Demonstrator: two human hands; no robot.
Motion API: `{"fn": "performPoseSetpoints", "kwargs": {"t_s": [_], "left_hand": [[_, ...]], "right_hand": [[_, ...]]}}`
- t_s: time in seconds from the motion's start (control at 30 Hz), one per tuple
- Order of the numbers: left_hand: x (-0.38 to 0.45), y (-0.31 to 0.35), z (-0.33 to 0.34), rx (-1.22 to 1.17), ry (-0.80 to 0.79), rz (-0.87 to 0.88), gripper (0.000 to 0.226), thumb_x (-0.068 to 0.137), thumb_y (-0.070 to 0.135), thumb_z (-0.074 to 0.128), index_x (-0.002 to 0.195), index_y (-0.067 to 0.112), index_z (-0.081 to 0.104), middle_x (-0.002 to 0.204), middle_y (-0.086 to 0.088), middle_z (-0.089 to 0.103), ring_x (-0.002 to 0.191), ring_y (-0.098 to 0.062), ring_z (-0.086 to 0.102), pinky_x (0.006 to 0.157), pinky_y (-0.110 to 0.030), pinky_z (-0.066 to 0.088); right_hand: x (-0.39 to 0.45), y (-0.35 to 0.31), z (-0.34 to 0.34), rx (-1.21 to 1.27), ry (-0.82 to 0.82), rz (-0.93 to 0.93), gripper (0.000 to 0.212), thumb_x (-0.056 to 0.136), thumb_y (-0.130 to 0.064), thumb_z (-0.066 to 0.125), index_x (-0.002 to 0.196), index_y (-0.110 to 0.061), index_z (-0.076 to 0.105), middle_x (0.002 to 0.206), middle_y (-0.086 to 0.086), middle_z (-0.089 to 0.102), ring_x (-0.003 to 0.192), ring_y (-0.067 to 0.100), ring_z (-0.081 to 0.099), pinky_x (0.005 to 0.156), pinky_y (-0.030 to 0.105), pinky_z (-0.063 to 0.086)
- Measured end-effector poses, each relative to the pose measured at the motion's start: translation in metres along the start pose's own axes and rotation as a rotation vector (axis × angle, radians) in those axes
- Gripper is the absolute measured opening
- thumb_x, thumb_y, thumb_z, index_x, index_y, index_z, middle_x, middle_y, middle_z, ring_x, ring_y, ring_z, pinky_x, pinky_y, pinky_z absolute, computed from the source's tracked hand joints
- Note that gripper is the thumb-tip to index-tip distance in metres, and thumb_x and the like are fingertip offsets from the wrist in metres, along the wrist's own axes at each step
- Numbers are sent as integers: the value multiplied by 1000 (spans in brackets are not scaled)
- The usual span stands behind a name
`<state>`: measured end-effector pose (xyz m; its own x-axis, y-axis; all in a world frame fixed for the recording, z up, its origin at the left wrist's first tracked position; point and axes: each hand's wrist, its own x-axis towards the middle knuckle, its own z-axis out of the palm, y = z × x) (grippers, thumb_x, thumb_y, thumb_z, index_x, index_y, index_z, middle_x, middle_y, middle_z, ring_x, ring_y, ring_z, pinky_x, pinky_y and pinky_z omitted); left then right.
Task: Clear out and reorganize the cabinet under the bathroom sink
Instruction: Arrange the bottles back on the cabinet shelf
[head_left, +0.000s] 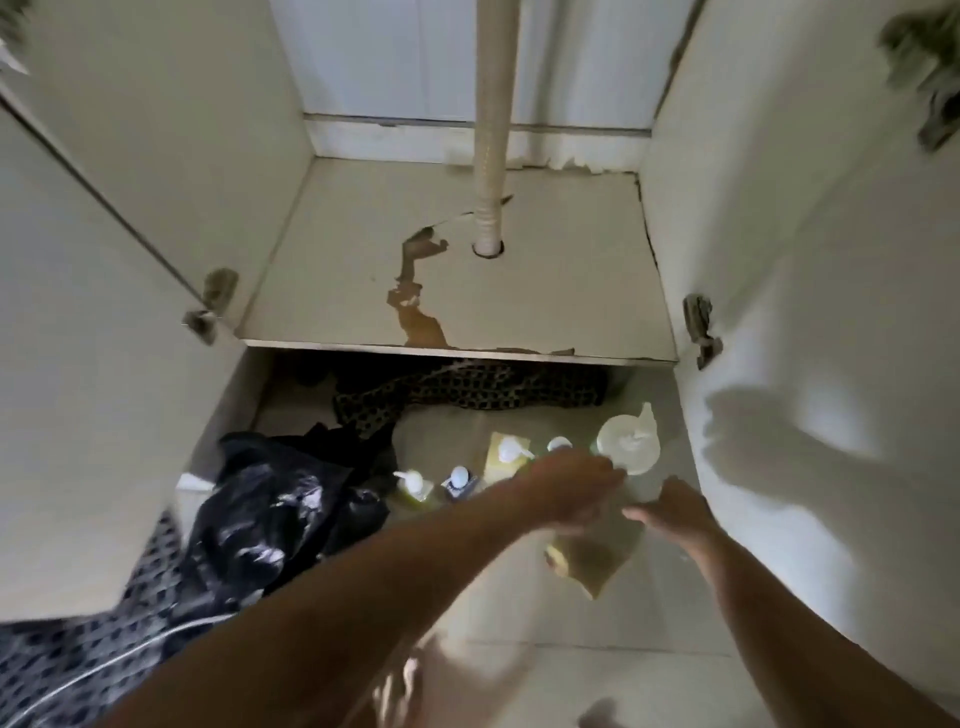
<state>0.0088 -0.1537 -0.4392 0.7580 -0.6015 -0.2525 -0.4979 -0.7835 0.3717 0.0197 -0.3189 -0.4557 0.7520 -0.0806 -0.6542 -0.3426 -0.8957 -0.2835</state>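
The cabinet floor (519, 301) under the sink is bare, with peeled brown patches around the drain pipe (493, 130). On the tiles in front stand several pump bottles (413, 486) and a clear round jug (628, 439). My left hand (571, 491) reaches across just in front of the bottles, palm down, over a yellow cloth (597, 558) that hangs beneath it. My right hand (672, 512) is close beside it, with fingertips at the cloth's upper right edge. Blur hides how firmly the right hand grips.
A black plastic bag (270, 509) lies crumpled at the left, near a dark patterned cloth (467, 387) under the cabinet's front edge. Both doors stand open, the left door (78, 415) and the right door (805, 312). Patterned fabric (67, 660) fills the lower left corner.
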Motion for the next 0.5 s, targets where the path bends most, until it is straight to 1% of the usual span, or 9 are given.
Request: {"fn": "performPoseSetpoints", "kwargs": {"t_s": [0.07, 0.13, 0.2, 0.27, 0.33, 0.37, 0.43, 0.47, 0.5], "left_hand": [[53, -30, 4, -50, 156, -106, 45, 87, 16, 54, 131, 11, 48, 126, -11, 57, 112, -30, 57, 88, -39, 48], [89, -49, 11, -135, 190, -152, 42, 83, 17, 60, 122, 7, 49, 122, -11, 56, 110, -29, 56, 83, -34, 46], [110, -61, 18, -211, 130, -173, 38, 81, 17, 64, 115, 4, 51, 115, -12, 59, 102, -28, 57, 75, -30, 44], [123, -70, 21, -177, 28, -221, 36, 83, 21, 65, 112, 3, 56, 107, -11, 61, 92, -27, 59, 69, -30, 46], [125, -69, 24, -118, -45, -269, 28, 85, 24, 63, 104, 5, 57, 93, -7, 59, 81, -25, 58, 64, -30, 47], [125, -68, 26, -104, -60, -288, 22, 86, 26, 61, 97, 8, 56, 87, -5, 55, 80, -26, 58, 65, -32, 47], [128, -69, 40, -90, -71, -312, 17, 86, 28, 58, 82, 14, 51, 80, -4, 53, 87, -30, 63, 71, -35, 50], [130, -71, 47, -85, -83, -312, 16, 86, 28, 57, 79, 16, 49, 79, -3, 53, 91, -31, 65, 73, -36, 51], [132, -73, 52, -77, -102, -308, 15, 85, 27, 57, 78, 17, 48, 78, -3, 53, 91, -31, 65, 73, -37, 50]], "right_hand": [[55, 13, 8, 40, 86, -53, 56, 78, -26, 75, 125, -4, 53, 123, 16, 60, 107, 28, 58, 77, 20, 35], [103, 27, 13, 41, 139, -64, 70, 69, -31, 83, 126, -7, 51, 120, 12, 60, 106, 29, 58, 75, 25, 37], [134, 36, 13, -5, 116, -134, 73, 63, -30, 87, 124, -10, 53, 116, 8, 61, 99, 25, 58, 75, 28, 41], [150, 38, 9, -73, 60, -230, 79, 55, -34, 91, 124, -15, 55, 117, 6, 62, 101, 23, 59, 84, 31, 48], [157, 36, 3, -101, 34, -237, 93, 44, -44, 93, 125, -17, 56, 119, 7, 63, 107, 26, 61, 93, 38, 51], [152, 31, 0, -104, 32, -240, 94, 47, -40, 93, 128, -14, 54, 122, 9, 61, 109, 27, 60, 95, 38, 50], [138, 21, 8, -86, 77, -197, 99, 59, -32, 88, 140, -5, 37, 134, 14, 50, 118, 30, 52, 98, 35, 45], [134, 18, 16, -52, 118, -164, 103, 61, -32, 86, 142, -5, 30, 137, 15, 45, 122, 33, 49, 99, 36, 43], [134, 17, 23, -11, 161, -157, 105, 60, -34, 86, 142, -6, 26, 137, 17, 43, 122, 34, 48, 98, 37, 43]]}}
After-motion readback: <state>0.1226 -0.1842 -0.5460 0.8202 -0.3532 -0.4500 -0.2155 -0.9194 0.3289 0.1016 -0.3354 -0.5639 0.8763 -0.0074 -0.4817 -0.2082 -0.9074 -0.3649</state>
